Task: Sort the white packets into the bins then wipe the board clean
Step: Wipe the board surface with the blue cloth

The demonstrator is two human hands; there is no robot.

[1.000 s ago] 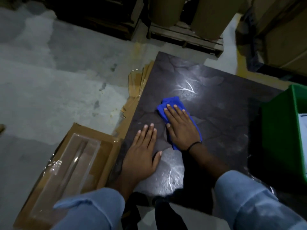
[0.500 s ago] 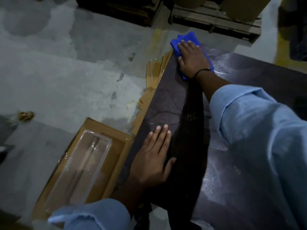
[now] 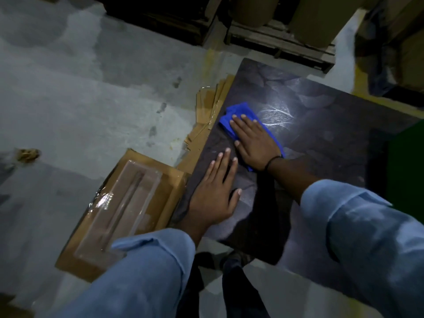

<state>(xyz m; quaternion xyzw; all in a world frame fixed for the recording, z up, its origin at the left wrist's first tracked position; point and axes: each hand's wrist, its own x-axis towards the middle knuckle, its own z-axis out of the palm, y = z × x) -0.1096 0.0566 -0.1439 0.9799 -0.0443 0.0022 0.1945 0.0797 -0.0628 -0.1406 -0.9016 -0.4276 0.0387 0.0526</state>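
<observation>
Dark board (image 3: 321, 138) sits right of centre, with the blue cloth (image 3: 243, 110) on its far-left part under the right hand (image 3: 254, 143). That grip is flat, fingers straight and pressing the cloth down, probably for a wide swath; the left hand (image 3: 213, 193) lies flat and empty at the board's near-left edge, likely bracing it against sliding. No white packets in view and only a dark sliver of green bin (image 3: 406, 168) at the right, contents cut off, so sorting can't be checked; glare beside the cloth hides whether that patch is clean.
</observation>
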